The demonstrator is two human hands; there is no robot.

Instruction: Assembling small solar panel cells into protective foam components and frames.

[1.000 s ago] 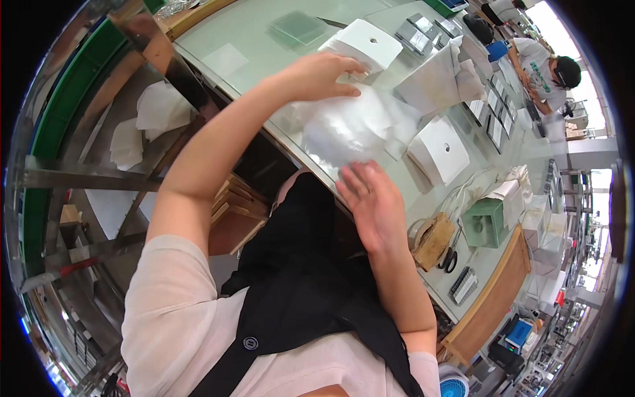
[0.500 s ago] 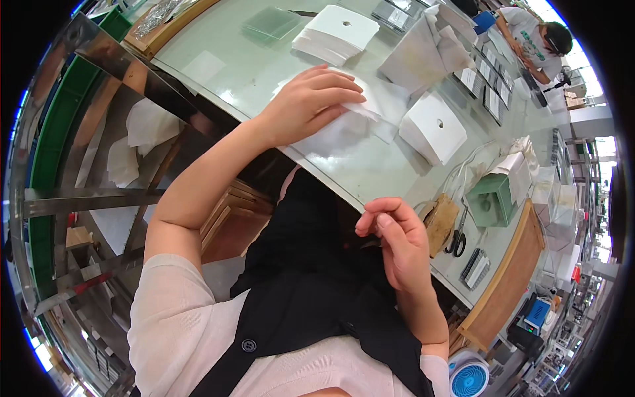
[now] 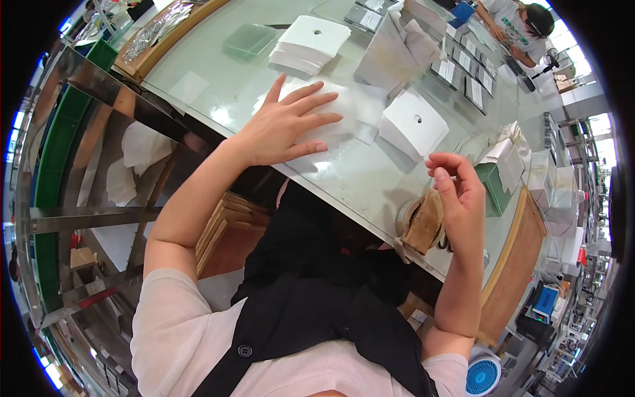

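Observation:
My left hand lies with its fingers spread on thin white sheets on the pale glass-topped table. Beyond it stands a stack of white square cards with a dark-rimmed hole in the top. A second stack of white cards, also with a hole, sits to the right beside translucent sheets. Raised over the table's right part is my right hand, fingers curled in and thumb close to them; what they hold, if anything, is hidden. Below it lies a brown worn block, with scissors mostly hidden behind the wrist.
A green box stands right of my right hand, near a wooden board. Farther back are a cloth-draped bin, dark flat pieces and a clear green tray. A co-worker works at the far right.
My left hand's fingers have spread, and the hand has shifted slightly left and nearer. My right hand has moved right and farther out, from the table edge to over the tabletop. The view has shifted a little.

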